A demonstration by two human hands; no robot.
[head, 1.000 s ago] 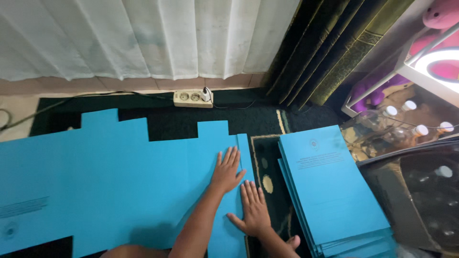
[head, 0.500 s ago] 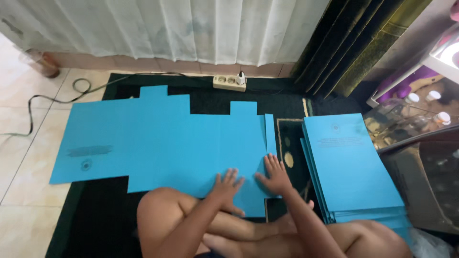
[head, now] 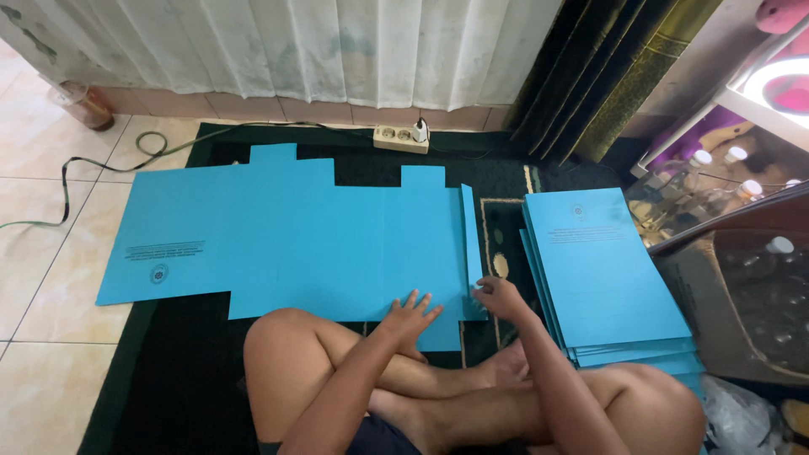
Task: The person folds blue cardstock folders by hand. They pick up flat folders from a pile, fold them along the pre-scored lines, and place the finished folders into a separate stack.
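A large blue die-cut cardboard sheet (head: 286, 240) lies unfolded and flat on a dark green rug (head: 168, 371), its left end extending past the rug edge onto the beige tiled floor (head: 50, 278). The sheet has square tabs along its far edge and a narrow glue flap (head: 472, 236) along its right edge. The left hand (head: 409, 316) rests palm down on the near edge of the sheet, fingers spread and extended, gripping nothing. The right hand (head: 499, 297) sits at the near end of the narrow flap, fingers curled with the tips touching the flap's lower corner; whether they pinch the corner or only press on it cannot be determined. The person sits cross-legged on the rug directly behind the sheet, bare knees to either side of the forearms. Just to the right of the sheet, separated by a strip of rug, stands a stack of folded blue sheets (head: 602, 270) of the same colour. Beyond the sheet, a cream power strip (head: 400, 137) with one plug inserted lies at the rug's far edge, below a white curtain (head: 295, 46). A green cable (head: 101, 164) runs across the tiles on the left.
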